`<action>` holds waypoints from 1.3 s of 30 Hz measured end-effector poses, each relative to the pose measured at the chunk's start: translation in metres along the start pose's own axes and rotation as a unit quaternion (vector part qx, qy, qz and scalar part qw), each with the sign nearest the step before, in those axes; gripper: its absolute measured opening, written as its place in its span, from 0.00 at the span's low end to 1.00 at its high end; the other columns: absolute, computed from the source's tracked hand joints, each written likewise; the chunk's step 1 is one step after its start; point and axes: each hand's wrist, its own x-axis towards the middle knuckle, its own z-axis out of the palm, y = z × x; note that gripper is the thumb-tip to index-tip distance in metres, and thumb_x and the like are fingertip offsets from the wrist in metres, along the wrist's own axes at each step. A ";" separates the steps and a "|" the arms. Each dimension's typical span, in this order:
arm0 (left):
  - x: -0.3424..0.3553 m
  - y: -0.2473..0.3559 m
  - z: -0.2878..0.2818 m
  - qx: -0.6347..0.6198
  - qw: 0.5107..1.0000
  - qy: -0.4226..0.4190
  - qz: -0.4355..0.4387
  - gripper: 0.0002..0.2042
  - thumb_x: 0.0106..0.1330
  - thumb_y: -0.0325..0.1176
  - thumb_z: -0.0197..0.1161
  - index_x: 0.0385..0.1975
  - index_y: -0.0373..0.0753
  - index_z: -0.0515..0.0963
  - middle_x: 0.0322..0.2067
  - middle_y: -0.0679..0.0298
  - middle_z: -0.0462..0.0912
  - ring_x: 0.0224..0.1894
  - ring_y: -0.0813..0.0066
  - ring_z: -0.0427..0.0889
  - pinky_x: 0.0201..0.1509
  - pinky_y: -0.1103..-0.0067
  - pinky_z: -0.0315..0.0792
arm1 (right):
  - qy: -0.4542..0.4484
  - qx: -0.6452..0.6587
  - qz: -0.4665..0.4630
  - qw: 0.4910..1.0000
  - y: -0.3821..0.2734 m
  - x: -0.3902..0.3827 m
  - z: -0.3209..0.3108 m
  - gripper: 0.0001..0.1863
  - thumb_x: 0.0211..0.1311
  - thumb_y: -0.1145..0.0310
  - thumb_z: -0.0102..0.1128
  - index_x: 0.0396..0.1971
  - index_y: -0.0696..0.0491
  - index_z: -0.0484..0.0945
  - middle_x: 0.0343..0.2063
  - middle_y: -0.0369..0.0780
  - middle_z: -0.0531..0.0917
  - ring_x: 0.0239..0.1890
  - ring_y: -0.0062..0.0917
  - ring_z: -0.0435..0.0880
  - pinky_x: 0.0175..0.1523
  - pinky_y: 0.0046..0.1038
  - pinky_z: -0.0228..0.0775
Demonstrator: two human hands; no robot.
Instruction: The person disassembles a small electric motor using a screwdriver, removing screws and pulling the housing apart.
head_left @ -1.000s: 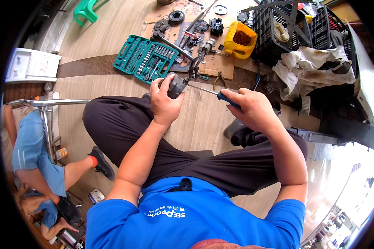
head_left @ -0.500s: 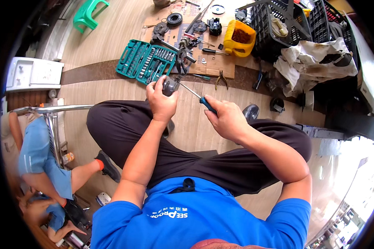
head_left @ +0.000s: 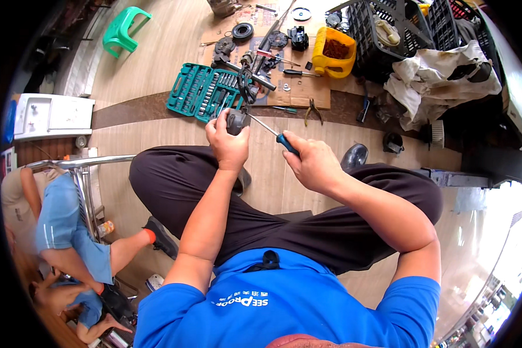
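Near an open teal socket set (head_left: 202,93), a dark rounded part (head_left: 236,123) is held up, a blue-handled screwdriver (head_left: 281,138) aimed at its right edge; contact is too small to tell. Bracing the part and keeping the shaft steady should help. The left hand (head_left: 228,146) curls around the part; the right hand (head_left: 313,162) closes around the handle.
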 end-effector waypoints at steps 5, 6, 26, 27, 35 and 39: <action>-0.001 -0.002 0.002 0.009 1.000 0.002 -0.002 0.33 0.47 0.32 0.77 0.59 0.45 0.75 0.51 0.52 0.70 0.53 0.51 0.74 0.59 0.64 0.72 | 0.009 0.076 0.015 0.997 0.001 0.000 0.003 0.19 0.66 0.62 0.59 0.54 0.52 0.78 0.36 0.54 0.85 0.43 0.51 0.83 0.49 0.47 0.75; -0.001 -0.001 0.002 -0.003 1.000 0.004 -0.008 0.33 0.47 0.32 0.77 0.58 0.45 0.75 0.50 0.52 0.70 0.53 0.52 0.74 0.59 0.64 0.72 | 0.002 0.105 0.027 0.994 0.000 0.001 0.003 0.18 0.66 0.62 0.58 0.54 0.52 0.78 0.36 0.54 0.85 0.43 0.51 0.83 0.49 0.47 0.75; 0.005 0.008 -0.007 -0.543 0.800 -0.108 -0.233 0.24 0.62 0.18 0.62 0.59 0.32 0.67 0.46 0.55 0.82 0.44 0.67 0.86 0.48 0.73 0.84 | 0.000 -0.124 -0.051 0.991 -0.008 0.002 -0.055 0.23 0.67 0.60 0.59 0.60 0.48 0.75 0.36 0.50 0.82 0.40 0.45 0.84 0.45 0.44 0.77; 0.005 0.008 -0.006 -0.540 0.801 -0.112 -0.234 0.25 0.61 0.18 0.63 0.59 0.32 0.67 0.46 0.55 0.82 0.44 0.67 0.86 0.48 0.73 0.84 | 0.001 -0.124 -0.056 0.991 -0.007 0.002 -0.054 0.23 0.66 0.60 0.59 0.60 0.48 0.75 0.36 0.50 0.82 0.40 0.45 0.84 0.45 0.44 0.77; 0.002 0.010 -0.006 -0.519 0.815 -0.119 -0.230 0.26 0.60 0.17 0.65 0.59 0.32 0.68 0.47 0.57 0.82 0.44 0.69 0.85 0.49 0.75 0.83 | 0.003 -0.128 -0.065 0.990 -0.007 0.000 -0.053 0.23 0.66 0.61 0.61 0.61 0.46 0.75 0.34 0.48 0.81 0.38 0.44 0.84 0.43 0.43 0.76; 0.002 0.011 -0.006 -0.514 0.822 -0.116 -0.215 0.26 0.59 0.17 0.66 0.58 0.32 0.69 0.46 0.59 0.82 0.44 0.72 0.84 0.51 0.77 0.80 | -0.011 -0.132 -0.074 0.988 -0.007 0.001 -0.054 0.23 0.66 0.60 0.60 0.60 0.46 0.75 0.34 0.48 0.81 0.38 0.43 0.84 0.43 0.43 0.77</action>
